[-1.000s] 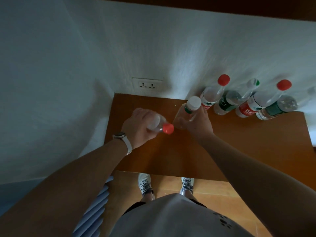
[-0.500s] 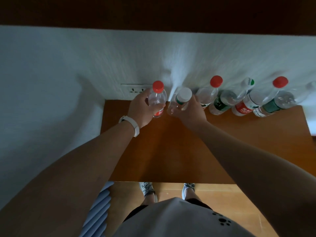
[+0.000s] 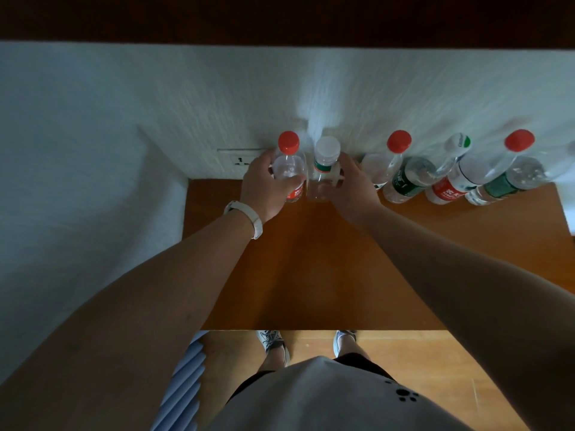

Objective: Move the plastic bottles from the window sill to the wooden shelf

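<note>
Observed from beside the person: the left hand [image 3: 264, 188] grips the clear plastic bottle with the red cap and red label [image 3: 289, 172], with its fingers curled round the body from the 8 o'clock side. The right hand [image 3: 351, 191] grips the clear plastic bottle with the white cap and green band [image 3: 323, 163], fingers clamped on it from 4 o'clock.

Both bottles stand upright, long axes vertical and just beside each other, at the far left of the brown wooden shelf [image 3: 326, 269] and close to the white wall [image 3: 155, 104]. Whether their bases bear fully on the shelf cannot be told.

Toward 3 o'clock, four more clear bottles [image 3: 410, 178] stand in a row along the wall.

Contents: every bottle looks transparent, and the fill level cannot be judged.

Judgement: placement is nearly complete. The release calls for both hands to open and draw back toward 6 o'clock without tipping either bottle.
</note>
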`<state>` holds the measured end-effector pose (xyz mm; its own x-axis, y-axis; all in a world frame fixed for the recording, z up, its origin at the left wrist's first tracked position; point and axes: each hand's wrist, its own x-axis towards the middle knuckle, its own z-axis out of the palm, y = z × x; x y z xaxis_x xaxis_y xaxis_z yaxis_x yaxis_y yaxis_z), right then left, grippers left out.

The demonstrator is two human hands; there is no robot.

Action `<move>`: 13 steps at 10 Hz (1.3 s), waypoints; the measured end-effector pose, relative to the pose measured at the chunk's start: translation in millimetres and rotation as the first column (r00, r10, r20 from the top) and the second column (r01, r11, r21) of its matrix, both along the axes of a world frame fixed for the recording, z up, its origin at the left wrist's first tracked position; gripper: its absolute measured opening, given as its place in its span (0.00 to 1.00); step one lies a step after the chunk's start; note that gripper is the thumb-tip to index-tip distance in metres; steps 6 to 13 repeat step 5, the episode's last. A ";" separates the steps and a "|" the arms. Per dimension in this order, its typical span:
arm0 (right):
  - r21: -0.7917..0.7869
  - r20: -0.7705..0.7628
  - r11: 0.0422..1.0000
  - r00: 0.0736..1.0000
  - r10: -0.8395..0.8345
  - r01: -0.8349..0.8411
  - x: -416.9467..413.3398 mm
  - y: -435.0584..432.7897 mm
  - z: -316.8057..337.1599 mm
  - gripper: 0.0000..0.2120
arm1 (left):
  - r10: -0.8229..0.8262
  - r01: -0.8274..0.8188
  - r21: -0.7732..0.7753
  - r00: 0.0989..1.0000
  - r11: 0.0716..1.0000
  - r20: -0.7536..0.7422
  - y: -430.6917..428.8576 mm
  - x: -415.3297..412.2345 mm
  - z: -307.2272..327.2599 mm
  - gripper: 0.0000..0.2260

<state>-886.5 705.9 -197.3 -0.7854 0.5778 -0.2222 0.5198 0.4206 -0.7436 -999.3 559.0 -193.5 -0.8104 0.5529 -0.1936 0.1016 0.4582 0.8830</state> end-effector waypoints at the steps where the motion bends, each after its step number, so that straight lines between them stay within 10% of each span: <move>1: 0.010 0.010 1.000 1.000 0.022 -0.022 1.5 1.4 -0.5 0.31 | 0.022 -0.022 -0.002 1.000 1.000 -0.015 3.4 -2.2 -2.7 0.28; 13: 0.006 -0.049 1.000 0.999 0.013 -0.013 22.9 -11.7 26.1 0.38 | 0.067 -0.067 -0.002 0.998 0.998 -0.013 -6.5 8.1 10.2 0.34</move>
